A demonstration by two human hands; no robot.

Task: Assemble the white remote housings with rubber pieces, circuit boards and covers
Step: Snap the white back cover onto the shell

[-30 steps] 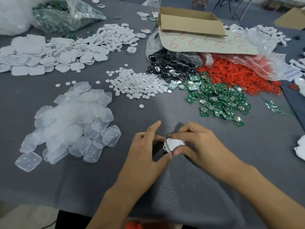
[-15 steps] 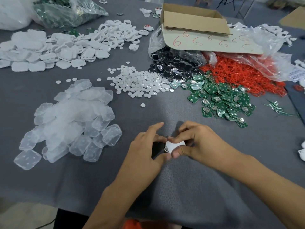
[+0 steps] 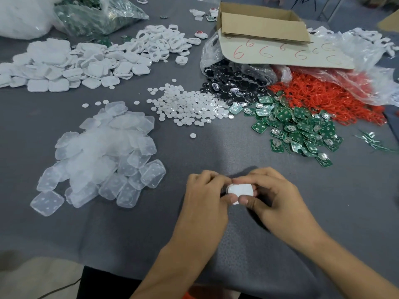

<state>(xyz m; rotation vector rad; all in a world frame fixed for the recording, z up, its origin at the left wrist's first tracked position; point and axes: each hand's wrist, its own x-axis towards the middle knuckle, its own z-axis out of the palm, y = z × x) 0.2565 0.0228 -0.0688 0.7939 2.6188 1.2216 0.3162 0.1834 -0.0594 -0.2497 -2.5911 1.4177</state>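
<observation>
A small white remote housing (image 3: 240, 190) is held just above the grey table, near its front middle. My left hand (image 3: 205, 197) grips its left side with curled fingers and the thumb below. My right hand (image 3: 274, 197) pinches its right side, thumb on the lower edge and fingers over the top. A heap of translucent rubber pieces (image 3: 101, 156) lies to the left. Green circuit boards (image 3: 298, 128) lie to the upper right. White housings and covers (image 3: 71, 65) are piled at the far left.
Small white discs (image 3: 190, 106) and black coin cells (image 3: 233, 85) lie in the middle. Red cords (image 3: 328, 98) spill from a plastic bag at the right. An open cardboard box (image 3: 261, 24) stands behind. A bag of green boards (image 3: 95, 16) sits at the back left.
My left hand's fingers, stretched out before, have curled onto the white housing. Both hands have closed in tighter around it. The housing now shows its flat white face.
</observation>
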